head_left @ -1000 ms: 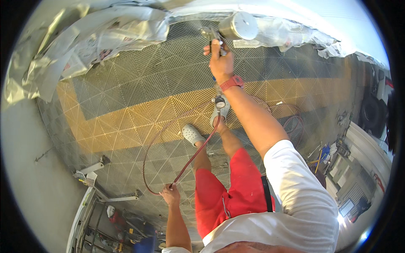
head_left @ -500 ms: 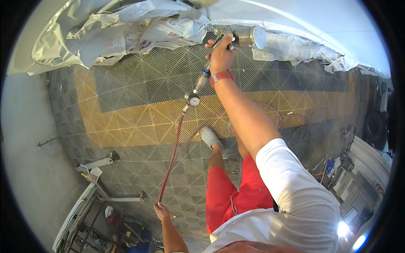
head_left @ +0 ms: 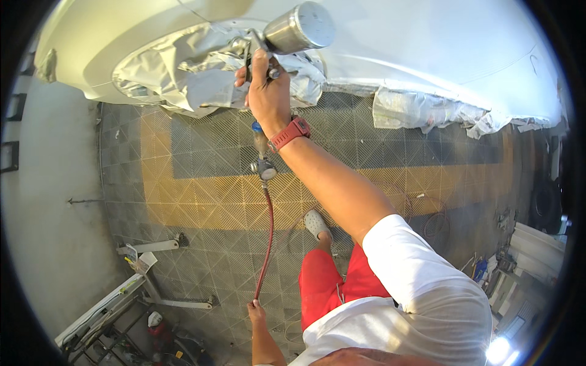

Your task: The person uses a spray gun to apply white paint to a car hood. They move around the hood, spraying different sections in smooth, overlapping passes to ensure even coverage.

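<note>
My right hand (head_left: 268,94), with a red watch on the wrist, is closed round the handle of a spray gun (head_left: 257,44). A silver paint cup (head_left: 290,32) sits on the gun, tilted toward the upper right. The gun is beside a white car body panel (head_left: 390,43) and over crumpled paper masking (head_left: 213,85) round what looks like a wheel arch. Below the handle hang a blue-collared fitting (head_left: 259,135) and a round gauge (head_left: 267,172). From the gauge a red air hose (head_left: 268,232) runs down to my left hand (head_left: 256,312), whose fingers are closed on it.
More paper masking (head_left: 421,110) lines the panel's lower edge. Grey and yellow floor tiles (head_left: 207,195) lie underfoot, with loose hose (head_left: 436,222) at the right. Metal lift arms (head_left: 155,247) stick out at the lower left, near a cluttered rack (head_left: 110,305).
My right hand has carried the spray gun left and upward, nearer the masked arch, and its cup now tilts upward. The hose hangs straighter, and my left hand still grips it.
</note>
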`<state>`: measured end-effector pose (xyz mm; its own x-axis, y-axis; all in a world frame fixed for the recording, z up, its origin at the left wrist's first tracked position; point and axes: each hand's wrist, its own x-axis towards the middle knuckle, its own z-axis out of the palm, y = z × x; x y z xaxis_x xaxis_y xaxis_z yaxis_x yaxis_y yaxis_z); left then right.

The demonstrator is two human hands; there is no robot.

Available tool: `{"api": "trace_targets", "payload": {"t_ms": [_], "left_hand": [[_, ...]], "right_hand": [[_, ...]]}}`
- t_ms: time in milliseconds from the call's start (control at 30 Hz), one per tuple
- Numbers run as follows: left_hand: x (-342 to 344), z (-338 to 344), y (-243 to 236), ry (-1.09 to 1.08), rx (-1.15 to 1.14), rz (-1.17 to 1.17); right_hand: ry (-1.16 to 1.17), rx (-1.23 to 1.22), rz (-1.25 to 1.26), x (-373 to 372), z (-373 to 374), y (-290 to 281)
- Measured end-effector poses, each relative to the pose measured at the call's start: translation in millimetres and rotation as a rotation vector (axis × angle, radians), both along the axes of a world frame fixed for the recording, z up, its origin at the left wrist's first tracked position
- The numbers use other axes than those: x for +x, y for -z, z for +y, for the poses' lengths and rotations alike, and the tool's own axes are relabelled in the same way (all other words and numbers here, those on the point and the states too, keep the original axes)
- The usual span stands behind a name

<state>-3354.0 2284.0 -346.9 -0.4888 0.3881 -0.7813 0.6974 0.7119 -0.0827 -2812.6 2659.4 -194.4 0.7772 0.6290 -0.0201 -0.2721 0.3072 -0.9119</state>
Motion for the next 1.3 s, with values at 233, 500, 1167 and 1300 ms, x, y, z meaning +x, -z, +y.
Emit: {"api": "trace_targets", "payload": {"t_ms": [233,500,1167,1300], "left_hand": [[-33.5,-36.7,-3.8,0.064,0.111,0.053],[-9.5,-32.1,-35.8,0.321,0.354,0.126],[439.1,-56.2,-64.5,1.564,-0.051,-0.493],[533.9,-147.4,-46.7,1.54,-0.19,-0.495]], "right_hand": [[-0.162,-0.17,-0.041,-4.6,-67.0,-17.9],[0.388,-0.618,-0.11,59.7,-341.1,-4.1],[1.154,-0.396,0.158,250.0,-825.9,-142.8],[1.105,-0.279,0.191,304.7,-877.7,-149.2]]}}
